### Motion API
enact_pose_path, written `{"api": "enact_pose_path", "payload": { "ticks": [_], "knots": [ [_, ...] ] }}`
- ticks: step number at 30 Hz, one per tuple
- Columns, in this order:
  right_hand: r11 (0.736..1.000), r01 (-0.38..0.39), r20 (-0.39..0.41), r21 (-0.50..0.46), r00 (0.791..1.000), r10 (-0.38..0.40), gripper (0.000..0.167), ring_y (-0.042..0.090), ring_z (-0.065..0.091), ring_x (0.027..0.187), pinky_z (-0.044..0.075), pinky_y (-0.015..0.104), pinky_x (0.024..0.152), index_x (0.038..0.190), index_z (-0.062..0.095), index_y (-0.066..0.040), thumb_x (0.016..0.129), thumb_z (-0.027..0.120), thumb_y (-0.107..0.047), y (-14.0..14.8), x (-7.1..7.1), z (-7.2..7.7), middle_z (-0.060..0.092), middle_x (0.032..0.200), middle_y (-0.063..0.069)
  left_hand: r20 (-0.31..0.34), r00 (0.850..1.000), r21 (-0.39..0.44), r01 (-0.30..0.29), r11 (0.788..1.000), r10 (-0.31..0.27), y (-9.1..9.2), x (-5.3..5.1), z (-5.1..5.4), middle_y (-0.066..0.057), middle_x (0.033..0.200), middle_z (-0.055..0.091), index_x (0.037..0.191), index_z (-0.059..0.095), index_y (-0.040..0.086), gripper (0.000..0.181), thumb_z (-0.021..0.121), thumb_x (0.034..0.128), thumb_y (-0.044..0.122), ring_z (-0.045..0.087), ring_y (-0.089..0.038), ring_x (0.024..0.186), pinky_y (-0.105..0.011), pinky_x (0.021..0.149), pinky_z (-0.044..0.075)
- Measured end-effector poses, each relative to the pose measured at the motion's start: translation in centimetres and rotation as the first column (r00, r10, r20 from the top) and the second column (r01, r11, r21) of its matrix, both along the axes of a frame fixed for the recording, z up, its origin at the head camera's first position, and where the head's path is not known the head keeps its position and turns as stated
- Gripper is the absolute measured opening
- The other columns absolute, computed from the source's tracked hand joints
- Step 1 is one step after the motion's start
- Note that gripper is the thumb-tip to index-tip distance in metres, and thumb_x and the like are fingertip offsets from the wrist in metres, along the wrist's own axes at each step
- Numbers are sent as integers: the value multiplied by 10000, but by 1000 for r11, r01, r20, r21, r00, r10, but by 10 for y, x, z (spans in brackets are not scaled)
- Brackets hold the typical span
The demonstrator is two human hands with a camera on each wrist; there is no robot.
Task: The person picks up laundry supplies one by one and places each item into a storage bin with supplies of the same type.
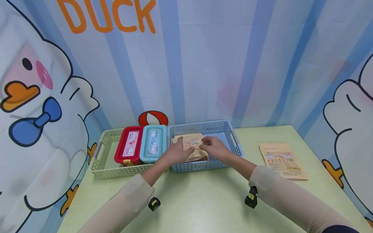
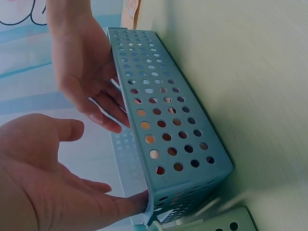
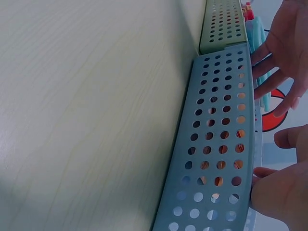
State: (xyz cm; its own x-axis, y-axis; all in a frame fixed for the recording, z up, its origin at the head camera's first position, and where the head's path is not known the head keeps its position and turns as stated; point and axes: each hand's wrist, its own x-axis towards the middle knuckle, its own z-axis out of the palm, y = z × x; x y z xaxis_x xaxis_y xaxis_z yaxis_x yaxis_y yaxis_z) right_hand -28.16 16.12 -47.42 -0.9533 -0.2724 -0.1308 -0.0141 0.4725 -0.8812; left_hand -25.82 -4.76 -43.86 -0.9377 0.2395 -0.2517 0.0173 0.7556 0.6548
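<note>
A brown kraft-paper packet (image 1: 192, 142) with printed labels lies in the left part of the blue perforated basket (image 1: 204, 165). My left hand (image 1: 177, 153) is at the packet's left side, thumb raised and fingers extended. Across from it, my right hand (image 1: 215, 148) is at the right side, its fingers loosely bent. In the left wrist view, the left hand (image 2: 53, 178) reaches over the basket rim, fingertips hidden behind its wall. The right wrist view shows the right hand (image 3: 284, 192) beside the same wall. Whether either hand touches the packet is hard to tell.
To the left, a pale green basket (image 1: 106, 173) holds a red-lidded box (image 1: 130, 145) and a turquoise-lidded box (image 1: 153, 144). Another brown packet (image 1: 282, 160) lies on the table (image 1: 204, 204) at the right. A striped cartoon curtain (image 1: 201, 64) hangs behind.
</note>
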Motion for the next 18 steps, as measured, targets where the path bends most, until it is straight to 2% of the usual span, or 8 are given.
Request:
{"api": "enact_pose_path", "payload": {
  "ticks": [6,9,12,13,15,16,18],
  "knots": [
    [997,-12,-15,70,1000,13,556,435,489,1432,438,570,1146,1523,473,95,1072,587,-208,-3,1,1,517,1539,269,5,1000,2,4,1000,-4,1,0,0,-257,1664,353,1669,180,-30,863,561,1082,476,412,-438,1494,-612,1166,401],
    [989,-44,-50,144,997,52,552,441,554,1363,488,553,1099,1489,500,121,1049,596,-198,-5,2,1,545,1496,296,11,1000,7,4,1000,-4,3,0,0,-267,1662,349,1664,190,-39,862,572,1077,464,400,-446,1499,-610,1172,393],
    [971,-74,-102,227,990,100,499,367,672,1140,558,491,983,1400,568,140,1028,610,-190,-7,2,0,634,1349,308,24,1000,12,6,1000,-6,6,1,-2,-288,1652,350,1659,183,-55,868,576,1074,454,410,-459,1486,-605,1160,410],
    [966,-81,-114,247,987,112,439,321,684,1011,570,455,908,1320,614,132,1022,615,-191,-7,3,0,678,1234,283,30,1000,14,5,1000,-6,7,1,-3,-295,1644,358,1658,181,-58,870,577,1073,451,424,-460,1474,-602,1151,421],
    [958,-91,-136,273,982,132,328,217,606,778,531,380,752,1143,654,109,1014,622,-191,-7,3,1,689,983,192,38,999,13,3,1000,-4,9,1,-5,-303,1624,380,1658,178,-58,870,575,1072,448,468,-449,1434,-588,1125,451],
    [954,-96,-147,282,979,142,273,184,522,685,478,355,684,1021,642,82,1010,622,-190,-8,3,1,638,846,136,45,999,14,-1,1000,1,10,2,-6,-302,1617,388,1659,177,-55,872,577,1071,449,487,-439,1413,-584,1112,462],
    [953,-107,-161,283,974,157,245,136,395,603,381,320,613,870,582,6,1013,621,-189,-7,4,2,507,700,40,45,999,16,-9,1000,8,11,1,-8,-303,1594,414,1657,187,-53,868,581,1067,447,519,-419,1366,-570,1091,480]
  ]
}}
